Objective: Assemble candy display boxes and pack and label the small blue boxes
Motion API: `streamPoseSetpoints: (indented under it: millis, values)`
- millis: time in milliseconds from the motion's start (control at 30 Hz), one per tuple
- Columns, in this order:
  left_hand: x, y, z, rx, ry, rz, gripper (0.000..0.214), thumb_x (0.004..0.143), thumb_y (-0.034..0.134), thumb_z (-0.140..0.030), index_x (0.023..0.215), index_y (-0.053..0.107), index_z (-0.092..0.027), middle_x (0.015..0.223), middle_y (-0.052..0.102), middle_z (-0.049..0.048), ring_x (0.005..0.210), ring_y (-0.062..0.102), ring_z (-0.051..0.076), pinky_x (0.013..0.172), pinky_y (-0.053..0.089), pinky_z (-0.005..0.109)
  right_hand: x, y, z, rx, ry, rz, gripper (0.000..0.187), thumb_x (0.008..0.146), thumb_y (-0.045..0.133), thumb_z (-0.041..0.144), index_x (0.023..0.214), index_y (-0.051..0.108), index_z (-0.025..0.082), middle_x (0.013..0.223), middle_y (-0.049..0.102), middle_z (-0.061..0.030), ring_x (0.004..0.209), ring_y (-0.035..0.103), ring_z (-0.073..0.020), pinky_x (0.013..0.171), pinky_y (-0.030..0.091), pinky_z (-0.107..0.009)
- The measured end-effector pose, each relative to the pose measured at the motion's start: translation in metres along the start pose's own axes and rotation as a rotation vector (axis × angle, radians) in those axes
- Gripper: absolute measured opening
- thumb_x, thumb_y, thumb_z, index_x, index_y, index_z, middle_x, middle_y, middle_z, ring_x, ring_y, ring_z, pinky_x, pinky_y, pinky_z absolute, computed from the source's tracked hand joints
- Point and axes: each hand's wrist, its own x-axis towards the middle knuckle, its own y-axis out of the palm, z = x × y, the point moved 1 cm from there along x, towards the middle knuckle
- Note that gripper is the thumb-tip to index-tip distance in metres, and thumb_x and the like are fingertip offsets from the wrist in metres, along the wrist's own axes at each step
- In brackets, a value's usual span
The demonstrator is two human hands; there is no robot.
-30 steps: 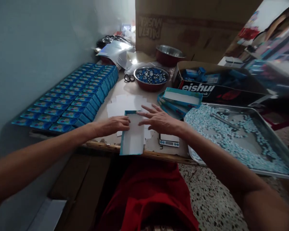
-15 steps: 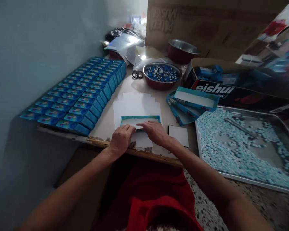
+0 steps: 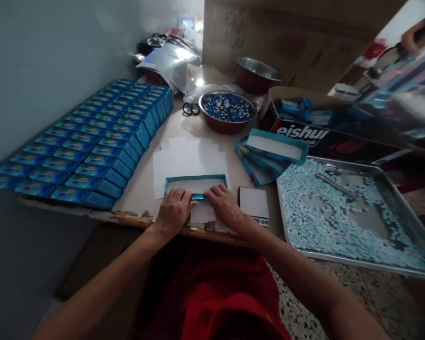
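A shallow blue cardboard box tray (image 3: 209,183) with a white inside lies on white paper sheets (image 3: 194,156) near the table's front edge. Its near wall is gripped from both sides. My left hand (image 3: 174,211) has its fingers bent over the left part of that wall, thumb toward the middle. Over the right part curl the fingers of my right hand (image 3: 224,206). Between the hands a strip of the blue wall shows. Just right of my right hand lies a small white digital scale (image 3: 254,203).
Rows of filled-looking blue boxes (image 3: 106,137) line the left. Behind are scissors (image 3: 191,109), a bowl of blue-and-white pieces (image 3: 228,111) and another bowl (image 3: 257,75). At right are fanned blue trays (image 3: 269,146), a black carton (image 3: 304,132) and a metal tray (image 3: 340,258) of pale blue pieces.
My fingers have moved from the near wall's middle outward and now fold over it on both sides. The near wall now stands up more visibly. The view has shifted slightly right.
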Motion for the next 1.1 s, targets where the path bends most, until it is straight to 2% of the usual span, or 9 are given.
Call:
streamPoseSetpoints:
  millis: [200,500,600,667,733,833,933,1000,1100]
  values:
    - [0.007,0.015,0.007,0.111,-0.023,0.112,0.029,0.099,0.050,-0.042,0.102,0.067,-0.018,0.100,0.065,0.0150,0.097,0.056,0.034,0.078,0.040,0.043,0.015,-0.005,0.004,-0.061,0.122,0.057,0.021,0.104,0.049,0.040,0.107,0.058,0.021,0.106,0.063,-0.0080,0.100,0.051,-0.0259,0.080,0.040,-0.037]
    - [0.010,0.021,0.019,0.061,-0.040,0.031,0.039,0.100,0.046,-0.052,0.083,0.065,-0.022,0.086,0.066,0.0098,0.088,0.060,0.027,0.063,0.032,0.033,0.031,-0.002,0.004,-0.011,0.229,0.160,0.045,0.103,0.041,0.057,0.104,0.063,0.018,0.103,0.071,-0.0107,0.099,0.064,-0.0253,0.078,0.048,-0.033]
    - [0.008,0.019,0.019,0.037,-0.017,0.016,0.039,0.098,0.051,-0.054,0.080,0.065,-0.022,0.084,0.066,0.0085,0.087,0.061,0.026,0.061,0.033,0.033,0.029,-0.011,0.006,0.026,0.196,0.201,0.037,0.103,0.046,0.049,0.104,0.064,0.017,0.103,0.072,-0.0101,0.098,0.066,-0.0250,0.077,0.047,-0.032]
    - [0.006,0.012,0.017,-0.009,0.012,-0.005,0.037,0.097,0.053,-0.053,0.081,0.067,-0.022,0.083,0.066,0.0076,0.086,0.062,0.026,0.063,0.037,0.033,0.020,-0.024,0.008,0.053,0.080,0.208,0.021,0.104,0.049,0.033,0.110,0.063,0.018,0.107,0.071,-0.0082,0.099,0.065,-0.0234,0.076,0.046,-0.031]
    - [0.005,0.000,0.016,-0.076,0.100,-0.068,0.034,0.094,0.057,-0.055,0.094,0.071,-0.023,0.091,0.067,0.0075,0.091,0.062,0.026,0.073,0.044,0.034,0.006,-0.043,0.004,0.064,-0.043,0.186,0.021,0.099,0.050,0.016,0.115,0.062,0.020,0.108,0.070,-0.0063,0.100,0.062,-0.0214,0.077,0.045,-0.030]
    - [0.021,-0.020,0.033,-0.141,0.187,-0.253,0.052,0.086,0.064,-0.062,0.123,0.066,-0.026,0.114,0.065,0.0097,0.109,0.058,0.028,0.098,0.044,0.040,-0.017,-0.085,-0.028,-0.009,0.034,0.024,0.036,0.095,0.048,0.007,0.123,0.064,0.023,0.108,0.069,-0.0076,0.100,0.060,-0.0215,0.079,0.043,-0.030]
    - [0.063,-0.024,0.082,-0.145,-0.060,-0.370,0.061,0.085,0.066,-0.061,0.131,0.060,-0.021,0.123,0.061,0.0134,0.119,0.053,0.032,0.106,0.040,0.045,-0.033,-0.127,-0.095,-0.160,0.289,-0.156,0.036,0.097,0.048,0.012,0.126,0.067,0.022,0.107,0.069,-0.0110,0.100,0.059,-0.0239,0.078,0.042,-0.031]
    - [0.100,-0.013,0.122,-0.127,-0.231,-0.247,0.066,0.081,0.071,-0.060,0.130,0.059,-0.017,0.124,0.060,0.0162,0.117,0.053,0.034,0.105,0.040,0.045,-0.036,-0.143,-0.146,-0.204,0.360,-0.133,0.032,0.097,0.050,0.018,0.120,0.071,0.022,0.104,0.069,-0.0107,0.097,0.061,-0.0247,0.077,0.041,-0.032]
    - [0.151,0.010,0.170,-0.113,-0.375,0.050,0.087,0.067,0.082,-0.060,0.136,0.054,-0.014,0.139,0.051,0.0215,0.125,0.047,0.039,0.106,0.038,0.047,-0.031,-0.151,-0.202,-0.221,0.418,-0.105,0.030,0.095,0.053,0.023,0.118,0.073,0.024,0.105,0.070,-0.0101,0.098,0.060,-0.0270,0.081,0.041,-0.036]
